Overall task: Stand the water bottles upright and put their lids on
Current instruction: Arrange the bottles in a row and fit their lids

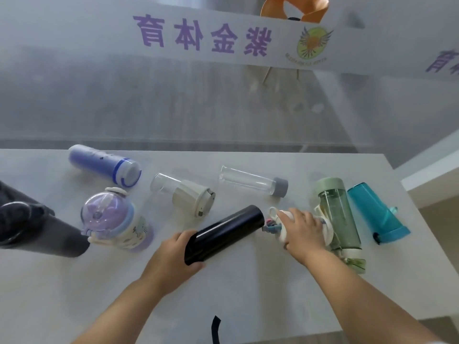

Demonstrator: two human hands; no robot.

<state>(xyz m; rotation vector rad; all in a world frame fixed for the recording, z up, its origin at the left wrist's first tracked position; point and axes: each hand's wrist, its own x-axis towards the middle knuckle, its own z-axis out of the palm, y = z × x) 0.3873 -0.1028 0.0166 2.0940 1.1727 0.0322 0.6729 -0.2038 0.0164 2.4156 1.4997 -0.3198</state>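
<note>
A glossy black bottle (226,233) lies on its side in the middle of the white table (248,294). My left hand (173,254) grips its near end. My right hand (301,230) covers a small white bottle (280,216) with a loop handle and coloured charms, lying just right of the black one. Also lying down are a green translucent bottle (337,217), a teal bottle (375,212), a clear bottle with a grey cap (250,180), a clear bottle with a cream lid (183,192) and a blue-purple bottle (104,161). A purple domed cup (111,217) sits at the left.
A big dark grey bottle (37,229) lies at the left edge. A black strap (215,328) shows at the bottom. Frosted glass with purple lettering (198,36) stands right behind the table, and the table's right edge (407,194) drops to the floor.
</note>
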